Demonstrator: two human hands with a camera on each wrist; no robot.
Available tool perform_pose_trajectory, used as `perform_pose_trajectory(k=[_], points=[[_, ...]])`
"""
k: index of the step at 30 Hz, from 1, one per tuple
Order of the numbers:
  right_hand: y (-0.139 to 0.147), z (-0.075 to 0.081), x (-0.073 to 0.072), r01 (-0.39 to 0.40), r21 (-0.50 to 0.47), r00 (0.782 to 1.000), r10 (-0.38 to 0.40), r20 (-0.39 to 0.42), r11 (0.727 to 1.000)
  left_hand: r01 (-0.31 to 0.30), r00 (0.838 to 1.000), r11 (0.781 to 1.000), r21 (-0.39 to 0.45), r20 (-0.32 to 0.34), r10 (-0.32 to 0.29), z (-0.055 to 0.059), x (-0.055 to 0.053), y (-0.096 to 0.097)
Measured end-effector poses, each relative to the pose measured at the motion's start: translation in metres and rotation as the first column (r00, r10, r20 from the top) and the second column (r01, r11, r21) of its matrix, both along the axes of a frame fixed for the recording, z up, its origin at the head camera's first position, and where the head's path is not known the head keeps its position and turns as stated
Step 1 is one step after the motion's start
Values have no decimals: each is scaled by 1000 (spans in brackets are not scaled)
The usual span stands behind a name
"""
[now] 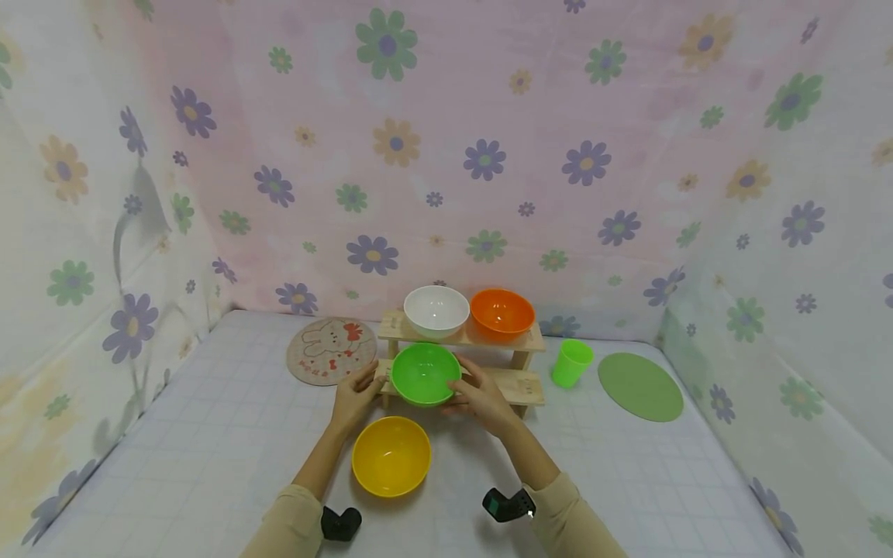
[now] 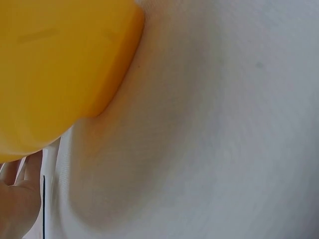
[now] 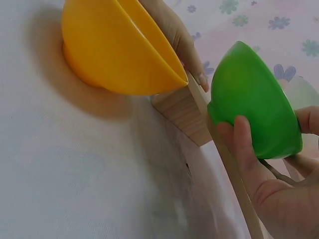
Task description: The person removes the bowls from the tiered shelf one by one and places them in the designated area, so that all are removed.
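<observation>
A green bowl (image 1: pixel 425 375) is at the lower step of a two-tier wooden stand (image 1: pixel 512 381). My right hand (image 1: pixel 481 397) grips its right side, with the thumb at the rim and fingers under the wall in the right wrist view. My left hand (image 1: pixel 357 397) is by the left end of the lower step, its fingertips against the wood and its fingers fairly straight. Between my forearms stands a yellow bowl (image 1: pixel 391 457), upright on the table. In the left wrist view, the yellow bowl (image 2: pixel 60 64) hides much of the scene.
A white bowl (image 1: pixel 436 311) and an orange bowl (image 1: pixel 502 314) sit side by side on the upper step. Right of the stand are a green cup (image 1: pixel 572 363) and a round green mat (image 1: pixel 640 387). A round rabbit-print mat (image 1: pixel 331 351) lies to the left.
</observation>
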State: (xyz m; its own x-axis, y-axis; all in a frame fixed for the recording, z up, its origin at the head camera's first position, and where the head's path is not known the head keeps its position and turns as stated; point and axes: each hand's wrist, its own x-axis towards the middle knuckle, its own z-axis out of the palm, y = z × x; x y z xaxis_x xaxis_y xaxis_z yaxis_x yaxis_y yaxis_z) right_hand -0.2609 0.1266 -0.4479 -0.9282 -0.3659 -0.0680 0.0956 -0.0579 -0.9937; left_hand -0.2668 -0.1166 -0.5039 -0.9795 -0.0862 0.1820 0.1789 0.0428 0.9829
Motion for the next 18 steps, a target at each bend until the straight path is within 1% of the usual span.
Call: perform_pose_trajectory(k=[4,7,13,18], points=[[5,2,4,24,1,1000,-24,-9,1000,-10,1000,1000,-5,-9,10,0,0,1],[11,3,8,29,-1,1000,-29,-9,1000,-8,1000,1000,7,2,8,0,1,1],[26,1,18,-15,-7,999,15,-33,1000,-13,999,1000,1,30,13,1,1,0],[38,-1,27,-25,-14,999,25,-48,1000,-1,1000,1000,2,32,1,1,1,0]])
